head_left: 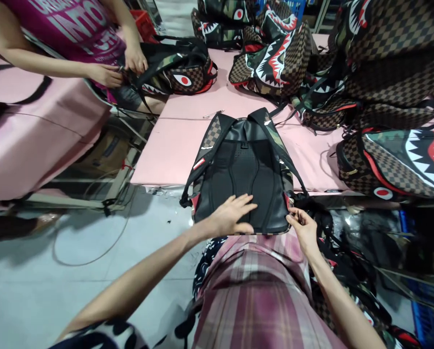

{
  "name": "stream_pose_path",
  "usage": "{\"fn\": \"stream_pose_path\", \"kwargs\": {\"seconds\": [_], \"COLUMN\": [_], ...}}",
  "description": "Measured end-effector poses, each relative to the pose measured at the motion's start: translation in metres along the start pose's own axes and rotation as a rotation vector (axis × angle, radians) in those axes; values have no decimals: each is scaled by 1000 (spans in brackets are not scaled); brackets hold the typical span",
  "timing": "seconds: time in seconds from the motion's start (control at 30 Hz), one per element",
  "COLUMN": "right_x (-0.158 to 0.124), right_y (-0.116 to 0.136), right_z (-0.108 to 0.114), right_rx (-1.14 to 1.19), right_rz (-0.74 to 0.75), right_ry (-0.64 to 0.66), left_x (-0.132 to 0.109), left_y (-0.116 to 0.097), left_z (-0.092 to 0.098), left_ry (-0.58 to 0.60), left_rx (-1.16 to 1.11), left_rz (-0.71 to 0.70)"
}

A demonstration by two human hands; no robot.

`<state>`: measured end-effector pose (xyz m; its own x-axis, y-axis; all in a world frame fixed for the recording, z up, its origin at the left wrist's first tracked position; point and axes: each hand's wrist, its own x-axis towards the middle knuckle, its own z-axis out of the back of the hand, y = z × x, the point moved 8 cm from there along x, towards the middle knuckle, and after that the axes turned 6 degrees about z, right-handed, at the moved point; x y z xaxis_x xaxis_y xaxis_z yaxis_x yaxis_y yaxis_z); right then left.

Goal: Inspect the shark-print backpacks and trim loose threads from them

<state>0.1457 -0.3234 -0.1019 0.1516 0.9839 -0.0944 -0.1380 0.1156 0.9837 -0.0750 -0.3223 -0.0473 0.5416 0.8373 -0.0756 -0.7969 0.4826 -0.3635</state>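
A backpack [242, 169] lies with its black padded back panel up, its lower end overhanging the pink table's front edge close to my body. Its shoulder straps [213, 133] run along both sides, with brown checks and camouflage on them. My left hand [231, 213] rests flat on the lower back panel, fingers spread. At the backpack's lower right corner, my right hand [304, 227] has its thumb and fingertips pinched together near the red side trim. Something small and dark shows among those fingers; I cannot make out what it is.
Several shark-mouth backpacks [275, 63] pile up on the pink table [159, 145], with another [402, 165] at the right edge. A co-worker's hands [122, 70] handle a backpack [177, 68] at the left. A pen-like object [213, 114] lies behind mine. More bags [348, 271] sit below right.
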Motion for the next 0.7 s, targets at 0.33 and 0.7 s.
{"fn": "stream_pose_path", "kwargs": {"seconds": [0.33,0.7], "right_x": [46,31], "right_y": [26,35], "right_z": [44,25], "right_rx": [191,-258], "right_rz": [94,254], "right_ry": [-195,-31], "left_x": [35,131], "left_y": [-15,-44], "left_z": [29,40], "left_ry": [-40,9], "left_rx": [-120,-183], "left_rz": [202,137]}}
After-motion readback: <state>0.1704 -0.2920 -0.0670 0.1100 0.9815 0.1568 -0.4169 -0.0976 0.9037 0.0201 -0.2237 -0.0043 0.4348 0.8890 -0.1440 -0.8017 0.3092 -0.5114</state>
